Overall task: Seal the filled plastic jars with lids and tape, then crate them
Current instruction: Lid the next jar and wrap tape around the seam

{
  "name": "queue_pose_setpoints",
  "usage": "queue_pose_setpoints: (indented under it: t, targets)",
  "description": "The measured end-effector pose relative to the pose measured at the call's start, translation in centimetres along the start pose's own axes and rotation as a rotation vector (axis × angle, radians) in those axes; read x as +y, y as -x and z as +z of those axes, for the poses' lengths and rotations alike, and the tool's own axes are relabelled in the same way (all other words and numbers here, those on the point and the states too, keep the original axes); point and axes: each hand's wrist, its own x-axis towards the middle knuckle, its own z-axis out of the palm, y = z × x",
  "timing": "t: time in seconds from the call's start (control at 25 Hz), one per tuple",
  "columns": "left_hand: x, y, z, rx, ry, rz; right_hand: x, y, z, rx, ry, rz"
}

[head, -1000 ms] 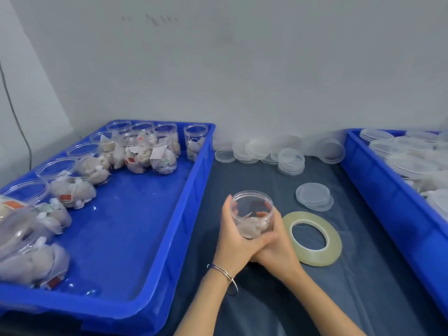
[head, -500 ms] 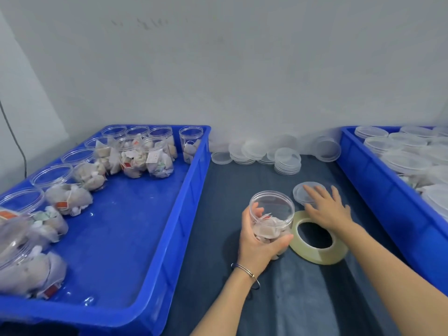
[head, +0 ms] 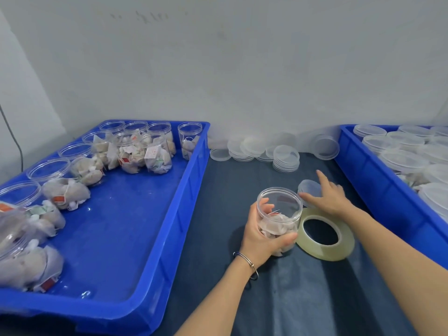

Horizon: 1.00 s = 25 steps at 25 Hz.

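Left hand [head: 260,235] wrapped round open filled jar [head: 278,218], upright on dark table cloth [head: 218,214], touching tape roll [head: 324,235]; right hand [head: 331,196] pinching clear lid [head: 309,190], tilted, just behind jar. Blue crates [head: 169,229] either side.

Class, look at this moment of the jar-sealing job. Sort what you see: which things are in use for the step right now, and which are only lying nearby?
In use now:
- left hand gripping the open jar
- right hand picking up a lid
- tape roll, flat beside the jar

Lying nearby:
- left crate of unlidded filled jars
- spare lid stacks by the wall
- right crate
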Motion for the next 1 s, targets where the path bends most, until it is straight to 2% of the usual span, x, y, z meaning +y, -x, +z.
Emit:
queue_pose_setpoints:
  t: [0.12,0.24,0.4,0.48,0.56,0.64,0.68,0.8,0.88,1.0]
  targets:
    - [-0.1,0.0,-0.1,-0.017,0.002,-0.004,-0.2,-0.6,1.3,-0.034,0.132,0.028]
    - [-0.2,0.0,-0.2,-0.011,-0.005,-0.009,-0.2,0.2,1.7,0.113,-0.081,0.025]
    - [-0.4,-0.1,-0.3,-0.019,-0.006,-0.002,-2.0,2.7,-1.7,0.39,-0.332,-0.058]
    - [-0.4,-0.1,-0.2,-0.025,-0.004,-0.001,-3.1,5.0,-3.4,0.333,-0.414,-0.231]
    - [-0.2,0.0,-0.2,-0.023,0.011,-0.014,-4.8,8.6,-4.3,0.159,-0.442,-0.446]
    - [0.0,0.1,-0.3,-0.04,0.029,-0.026,-6.8,11.3,-3.6,-0.001,-0.311,-0.565]
    - [0.1,0.1,-0.5,-0.062,0.039,-0.027,-7.5,11.9,-2.8,-0.028,-0.188,-0.604]
    - [0.3,0.0,-1.2,-0.114,0.024,-0.012,-9.2,12.9,-0.7,0.061,0.16,-0.632]
    - [0.6,-0.2,-1.6,-0.156,-0.009,-0.026,-9.2,13.1,-0.4,0.136,0.256,-0.643]
    - [0.6,-0.4,-1.8,-0.182,-0.067,-0.037,-8.6,13.1,-0.3,0.165,0.342,-0.707]
